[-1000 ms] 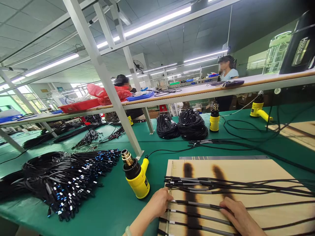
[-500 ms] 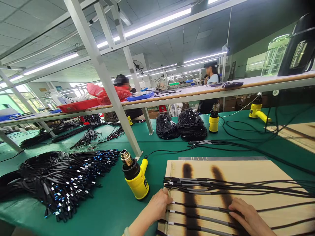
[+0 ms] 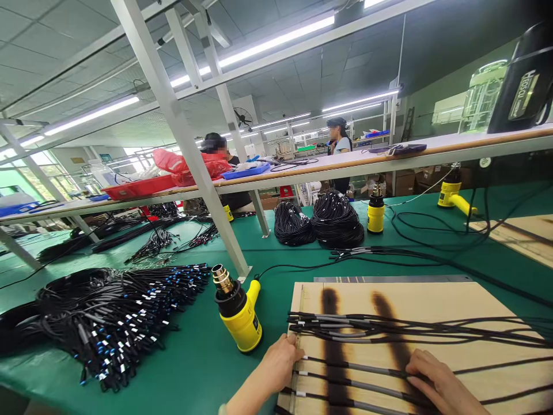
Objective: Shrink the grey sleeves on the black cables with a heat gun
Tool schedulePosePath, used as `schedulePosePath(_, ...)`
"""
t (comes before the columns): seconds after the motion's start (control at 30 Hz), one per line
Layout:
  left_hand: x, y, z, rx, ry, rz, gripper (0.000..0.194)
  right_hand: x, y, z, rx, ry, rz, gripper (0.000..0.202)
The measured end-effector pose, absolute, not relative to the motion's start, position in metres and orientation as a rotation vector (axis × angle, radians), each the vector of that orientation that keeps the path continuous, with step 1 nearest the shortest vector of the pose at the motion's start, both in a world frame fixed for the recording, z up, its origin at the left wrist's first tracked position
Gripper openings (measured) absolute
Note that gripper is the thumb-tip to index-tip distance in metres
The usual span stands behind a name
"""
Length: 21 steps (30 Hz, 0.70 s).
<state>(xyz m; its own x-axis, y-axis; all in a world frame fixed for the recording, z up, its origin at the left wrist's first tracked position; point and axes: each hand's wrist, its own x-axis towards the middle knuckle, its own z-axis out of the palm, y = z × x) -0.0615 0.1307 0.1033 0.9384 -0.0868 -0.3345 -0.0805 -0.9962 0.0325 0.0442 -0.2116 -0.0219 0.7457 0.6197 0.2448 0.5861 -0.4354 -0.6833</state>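
My left hand (image 3: pixel 280 360) is closed at the left edge of a wooden board (image 3: pixel 432 297), its fingers on the end of a black cable with a grey sleeve (image 3: pixel 369 367). Farther right, my right hand (image 3: pixel 434 377) pinches the same cable. More sleeved cables (image 3: pixel 367 383) lie below it, roughly parallel. Above my hands a bunch of black cables (image 3: pixel 415 329) crosses the board, which has two dark scorched stripes.
A yellow heat gun (image 3: pixel 239 323) stands upright left of the board. A large pile of black cables (image 3: pixel 112 323) lies at left. Behind are coiled cables (image 3: pixel 337 222), another heat gun (image 3: pixel 375 214), a shelf (image 3: pixel 319 173) and two people.
My right hand has shifted slightly right along the cable. My left hand has barely moved. In the background, a standing person has moved left.
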Motion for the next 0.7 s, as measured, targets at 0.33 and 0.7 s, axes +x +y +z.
schedulePosePath(0.33, -0.061, 0.128, 0.11, 3.114, -0.158, -0.55, 0.021, 0.05, -0.212, -0.028, -2.116, -0.926, 0.141, 0.012)
schedulePosePath(0.7, -0.032, 0.119, 0.105, 3.308, 0.081, -0.169, 0.033, 0.075, -0.182, -0.027, -2.258, -0.848, -0.054, 0.023)
